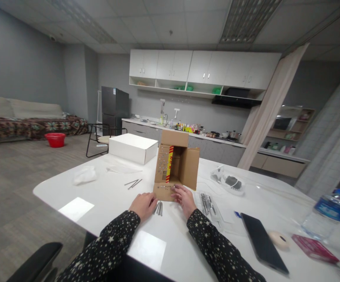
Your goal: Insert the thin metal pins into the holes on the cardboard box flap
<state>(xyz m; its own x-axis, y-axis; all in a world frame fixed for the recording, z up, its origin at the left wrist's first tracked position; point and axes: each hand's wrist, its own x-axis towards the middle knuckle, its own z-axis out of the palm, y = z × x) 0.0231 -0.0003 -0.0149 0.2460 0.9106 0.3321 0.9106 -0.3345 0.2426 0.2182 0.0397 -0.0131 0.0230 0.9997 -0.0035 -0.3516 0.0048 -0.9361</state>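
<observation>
A cardboard box (161, 166) lies on its side, its open mouth facing me and its lower flap (164, 194) folded down onto the white table. Small dots, perhaps screw heads or holes, run in a row across that flap. My left hand (144, 205) lies on the table at the flap's left corner, fingers stretched out, holding nothing visible. Over the flap's right part my right hand (184, 198) has bent fingers at the end of the row; whatever is between the fingertips is too small to make out. Several long metal nails (159, 208) lie between my hands.
Farther left are more nails (133, 183), a white box (133, 148) and crumpled white plastic (84, 175). To the right stand a clear tray of metal tools (207, 205), a white mask (231, 183), a black phone (262, 241), a red packet (315, 248) and a water bottle (328, 213).
</observation>
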